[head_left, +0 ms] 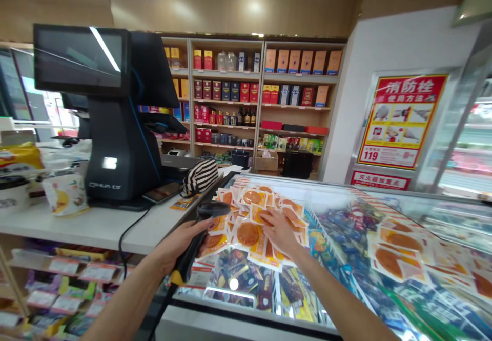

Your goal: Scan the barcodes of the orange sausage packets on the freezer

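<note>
My left hand (180, 243) is closed around a black and yellow barcode scanner (188, 259), its head pointing toward the packets. A pile of clear packets (248, 233), each with a round flat brown-orange food piece and orange and white print, lies on the glass freezer lid (230, 264). Over the right part of this pile reaches my right hand (282, 233), fingers stretched out and resting on the packets. Its fingertips touch a packet near the middle; I see nothing lifted. More such packets (395, 246) lie farther right on the freezer.
On the white counter (154, 228) at left stand a black checkout terminal (119, 151), a phone (163, 192), a striped pouch (202, 177) and a paper cup (65, 192). Wrapped frozen goods show through the glass. Shelves (226, 77) of boxed bottles line the back wall.
</note>
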### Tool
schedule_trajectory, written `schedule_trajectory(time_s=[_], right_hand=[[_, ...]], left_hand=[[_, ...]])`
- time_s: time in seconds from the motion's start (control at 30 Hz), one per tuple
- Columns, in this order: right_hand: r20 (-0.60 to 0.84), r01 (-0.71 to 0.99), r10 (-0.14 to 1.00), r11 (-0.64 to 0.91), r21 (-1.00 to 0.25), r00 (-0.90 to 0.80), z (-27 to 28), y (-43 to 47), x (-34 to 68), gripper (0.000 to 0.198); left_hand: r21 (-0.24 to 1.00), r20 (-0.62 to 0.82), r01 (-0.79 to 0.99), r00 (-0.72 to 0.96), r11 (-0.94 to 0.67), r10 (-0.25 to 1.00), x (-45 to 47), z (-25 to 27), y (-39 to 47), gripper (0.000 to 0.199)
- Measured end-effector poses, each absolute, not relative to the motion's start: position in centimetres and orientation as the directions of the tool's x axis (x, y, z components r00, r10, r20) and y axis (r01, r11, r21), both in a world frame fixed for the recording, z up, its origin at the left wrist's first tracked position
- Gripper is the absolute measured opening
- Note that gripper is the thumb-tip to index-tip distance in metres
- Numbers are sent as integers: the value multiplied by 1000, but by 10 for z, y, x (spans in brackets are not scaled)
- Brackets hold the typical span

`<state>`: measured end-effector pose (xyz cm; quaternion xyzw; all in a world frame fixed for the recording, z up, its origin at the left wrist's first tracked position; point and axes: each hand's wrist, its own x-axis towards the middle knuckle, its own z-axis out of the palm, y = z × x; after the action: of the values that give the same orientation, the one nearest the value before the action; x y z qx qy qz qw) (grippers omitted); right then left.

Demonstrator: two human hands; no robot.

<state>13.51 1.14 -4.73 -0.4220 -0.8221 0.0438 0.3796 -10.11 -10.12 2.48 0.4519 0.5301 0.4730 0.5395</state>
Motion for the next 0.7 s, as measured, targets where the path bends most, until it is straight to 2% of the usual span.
schedule_trajectory(time_s=[0.13, 0.33, 0.5, 0.63, 0.7], right_hand=[[555, 665, 705, 673, -325, -442, -48, 6, 131, 36], [583, 762, 759, 551, -340, -289, -42, 8, 195, 40], [526, 880, 850, 236, -413, 19, -49, -13, 313, 48], [452, 904, 847, -72, -422, 279, -63, -39, 387, 57], [426, 891, 830, -171, -421, 360, -68, -47, 406, 57]], left_hand=[[988, -135, -64, 60, 139, 989, -89, 27, -101, 32], [988, -125, -62, 219, 141, 968, -43, 32, -93, 29], [989, -124, -29, 368, 145, 921, 5, 30, -81, 31], [986, -143, -12, 446, 166, 884, 38, 26, -74, 31], [987, -143, 3, 488, 163, 861, 51, 24, -72, 31]])
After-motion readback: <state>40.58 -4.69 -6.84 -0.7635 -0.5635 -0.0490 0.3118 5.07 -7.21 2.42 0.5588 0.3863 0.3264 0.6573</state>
